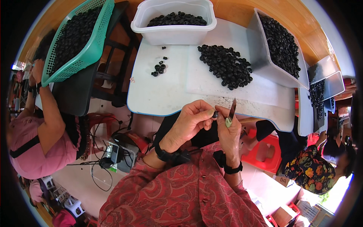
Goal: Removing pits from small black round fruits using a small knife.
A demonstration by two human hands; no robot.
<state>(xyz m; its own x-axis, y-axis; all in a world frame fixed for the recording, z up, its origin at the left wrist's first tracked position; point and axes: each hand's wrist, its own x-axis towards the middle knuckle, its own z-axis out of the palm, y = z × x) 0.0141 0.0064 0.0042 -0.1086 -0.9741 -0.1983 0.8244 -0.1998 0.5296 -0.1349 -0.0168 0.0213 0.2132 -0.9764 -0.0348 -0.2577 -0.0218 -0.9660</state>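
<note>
In front of my chest, my left hand (191, 122) pinches a small round black part (215, 114), rubber or plastic by its look, between thumb and fingers. My right hand (230, 133) is closed around a small knife (233, 109) with a pale green handle, its dark blade pointing away from me. The fingers of my right hand are right beside the black part, and may touch it. Beyond my hands, a loose pile of similar black parts (225, 65) lies on the white table (159, 92). A few more black parts (158, 70) sit apart to the left.
A white tub (174, 36) of black parts stands at the table's back; a translucent bin (261, 47) of them tilts at the right. A green basket (81, 58) is at left. Dark crumbs dot the front edge. Co-workers sit on both sides; cables (102, 166) lie on the floor.
</note>
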